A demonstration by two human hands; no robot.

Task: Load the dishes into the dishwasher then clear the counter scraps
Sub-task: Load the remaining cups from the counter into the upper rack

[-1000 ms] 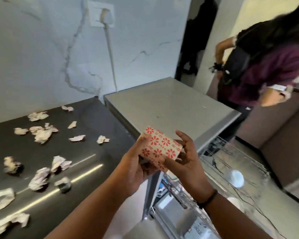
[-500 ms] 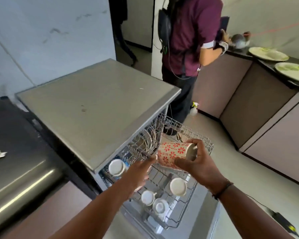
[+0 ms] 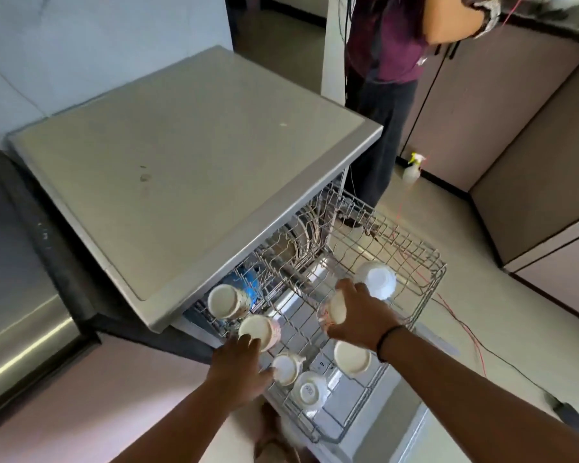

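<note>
The dishwasher (image 3: 194, 168) stands open with its wire upper rack (image 3: 411, 262) pulled out. My right hand (image 3: 361, 312) holds a red-flowered cup (image 3: 331, 310) upside down, low over the middle of the rack. My left hand (image 3: 239, 369) rests at the rack's near left edge, fingers touching an upturned cup (image 3: 259, 330) and a small white cup (image 3: 286, 369). Several other upturned cups and bowls sit in the rack, among them a white bowl (image 3: 376, 279) at the far right and a cup (image 3: 224, 300) at the back left.
A dark counter (image 3: 20, 262) lies left of the dishwasher. Another person (image 3: 391, 61) stands just behind the rack. A spray bottle (image 3: 411, 170) and red and black cables (image 3: 471, 332) are on the floor to the right, beside cabinets (image 3: 532, 162).
The view swung from the scrap-strewn counter to the rack. My right hand carried the flowered cup down into the rack and turned it upside down; my left hand let go and moved to the rack's left edge.
</note>
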